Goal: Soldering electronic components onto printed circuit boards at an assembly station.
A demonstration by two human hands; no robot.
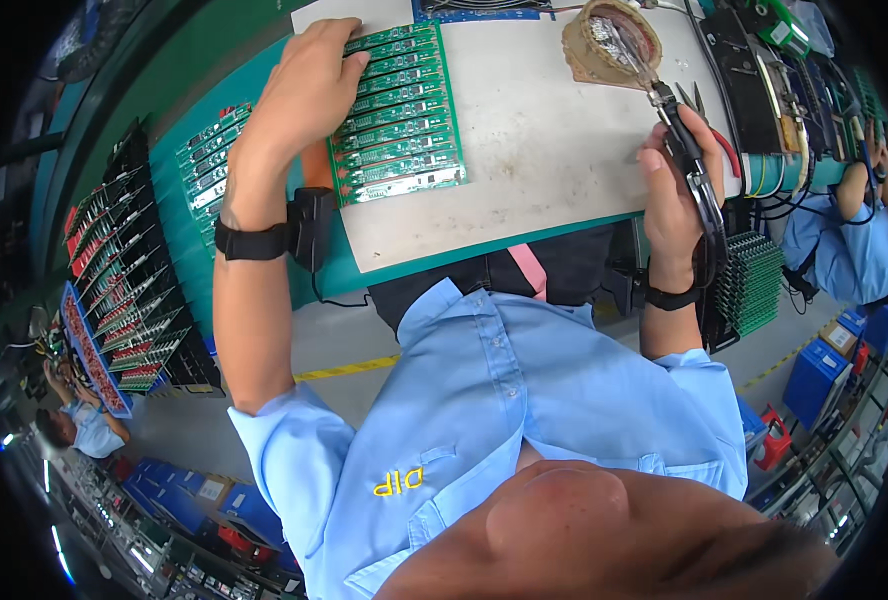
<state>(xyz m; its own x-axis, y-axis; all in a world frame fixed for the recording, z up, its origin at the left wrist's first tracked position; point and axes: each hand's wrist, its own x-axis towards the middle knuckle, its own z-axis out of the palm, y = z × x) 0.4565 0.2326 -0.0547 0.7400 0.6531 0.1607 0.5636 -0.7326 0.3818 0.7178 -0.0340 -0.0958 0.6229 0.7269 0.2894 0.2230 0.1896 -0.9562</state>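
My right hand is closed around a soldering iron with a black handle. The iron's metal end reaches into a round brown pot at the far right, where silvery bits lie inside. At the far left, my left hand grips the upper left edge of a green circuit board panel, its thumb and fingers at that corner. Several narrow boards lie side by side in this panel, on a white sheet. Some of my left fingertips are hidden.
Another circuit board panel lies left of my left forearm. Racked boards stand at the left, and a stack of green boards at the right. Red-handled pliers lie beside the iron. Cables and equipment line the right edge.
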